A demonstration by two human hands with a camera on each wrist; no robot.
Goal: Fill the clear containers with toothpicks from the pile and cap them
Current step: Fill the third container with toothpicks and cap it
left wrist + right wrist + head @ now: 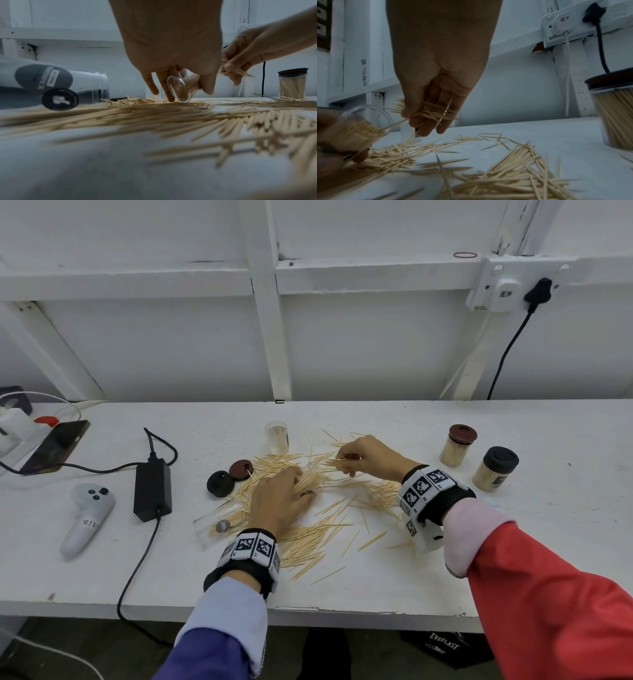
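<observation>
A pile of toothpicks [322,525] lies spread over the white table [513,559]. My left hand [291,491] grips a clear container [181,88], tilted over the pile and partly filled with toothpicks. My right hand [349,460] pinches a bundle of toothpicks [429,112] just beyond the container's mouth. An upright clear container [276,436] stands at the back. Another clear container [219,522] lies on its side at the left. A black cap [221,483] and a brown cap [240,470] lie beside the pile.
Two filled, capped containers [457,445] [495,469] stand at the right. A white controller [87,518], a black power adapter [152,489] with its cable and a phone [54,446] occupy the left. A wall socket [507,285] hangs at the back right.
</observation>
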